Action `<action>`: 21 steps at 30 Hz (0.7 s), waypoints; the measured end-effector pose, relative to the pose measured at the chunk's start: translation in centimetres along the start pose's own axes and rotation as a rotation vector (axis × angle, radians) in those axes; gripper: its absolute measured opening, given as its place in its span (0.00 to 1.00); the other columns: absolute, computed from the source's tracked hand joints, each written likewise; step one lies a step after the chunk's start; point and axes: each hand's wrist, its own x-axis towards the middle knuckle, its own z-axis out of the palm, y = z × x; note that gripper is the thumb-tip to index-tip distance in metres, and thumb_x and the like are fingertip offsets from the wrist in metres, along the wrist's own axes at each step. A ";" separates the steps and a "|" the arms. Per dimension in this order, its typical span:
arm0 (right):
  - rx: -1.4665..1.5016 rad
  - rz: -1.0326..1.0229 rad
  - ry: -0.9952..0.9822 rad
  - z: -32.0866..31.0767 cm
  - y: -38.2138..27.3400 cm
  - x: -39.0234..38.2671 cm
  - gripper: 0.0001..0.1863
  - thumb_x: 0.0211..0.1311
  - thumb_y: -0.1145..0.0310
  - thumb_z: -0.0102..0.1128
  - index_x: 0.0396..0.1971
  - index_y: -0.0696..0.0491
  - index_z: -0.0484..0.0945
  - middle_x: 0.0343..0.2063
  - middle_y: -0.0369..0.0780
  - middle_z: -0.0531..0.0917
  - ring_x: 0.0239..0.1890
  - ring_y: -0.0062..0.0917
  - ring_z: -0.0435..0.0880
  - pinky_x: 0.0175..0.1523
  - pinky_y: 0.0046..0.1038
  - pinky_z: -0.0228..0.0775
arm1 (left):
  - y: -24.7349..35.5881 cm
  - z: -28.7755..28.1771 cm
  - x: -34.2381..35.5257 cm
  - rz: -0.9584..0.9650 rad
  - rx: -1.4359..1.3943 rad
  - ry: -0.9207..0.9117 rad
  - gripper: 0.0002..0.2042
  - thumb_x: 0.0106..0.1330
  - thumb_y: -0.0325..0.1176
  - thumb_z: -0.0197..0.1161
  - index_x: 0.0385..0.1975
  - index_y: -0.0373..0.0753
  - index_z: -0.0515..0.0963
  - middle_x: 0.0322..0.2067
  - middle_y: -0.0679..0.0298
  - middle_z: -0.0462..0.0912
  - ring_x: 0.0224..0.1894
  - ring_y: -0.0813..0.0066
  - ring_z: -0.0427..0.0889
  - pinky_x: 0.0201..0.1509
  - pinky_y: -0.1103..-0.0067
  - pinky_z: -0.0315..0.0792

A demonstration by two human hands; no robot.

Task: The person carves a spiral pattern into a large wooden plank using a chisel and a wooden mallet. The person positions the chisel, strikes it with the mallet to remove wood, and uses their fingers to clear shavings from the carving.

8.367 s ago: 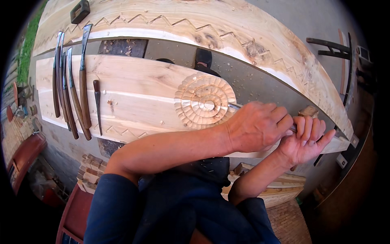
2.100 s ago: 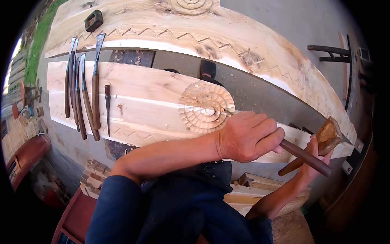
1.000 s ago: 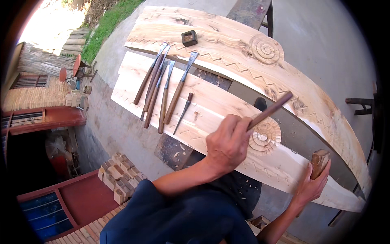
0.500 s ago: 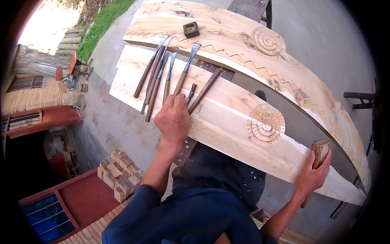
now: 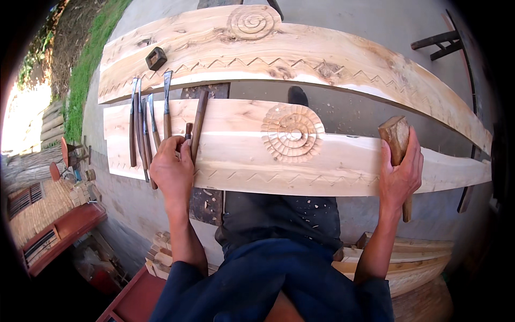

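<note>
My left hand (image 5: 173,167) is closed at the lower end of the wooden handle of a flared chisel (image 5: 167,102), which lies on the near carved board (image 5: 343,166). Just beside its fingertips are a short dark-handled tool (image 5: 188,130) and a long brown-handled tool (image 5: 200,121). Several slim chisels (image 5: 133,129) lie side by side to the left of that hand. Over the board's right part, my right hand (image 5: 401,177) grips a wooden mallet (image 5: 396,137), its thick head up and its handle pointing down. A round spiral carving (image 5: 292,133) and a zigzag line mark the near board.
Beyond lies a second long board (image 5: 343,59) with a spiral and zigzag carving, and a small dark square block (image 5: 156,58) on it. A dark bench plank (image 5: 206,206) supports the near board. Lengths of timber (image 5: 407,257) lie at the lower right; wood chips dot my trousers.
The view has turned, so the boards now run more level across it and sit further left. My left hand stays at the chisel handle, and my right hand still holds the mallet.
</note>
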 end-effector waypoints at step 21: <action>0.122 0.093 -0.183 -1.7 1.4 0.8 0.41 0.55 0.60 0.84 0.68 0.53 0.76 0.57 0.46 0.86 0.55 0.43 0.86 0.60 0.40 0.79 | 15.3 4.9 0.0 0.088 -1.395 -0.158 0.14 0.77 0.21 0.64 0.59 0.30 0.75 0.41 0.56 0.90 0.41 0.77 0.87 0.48 0.81 0.81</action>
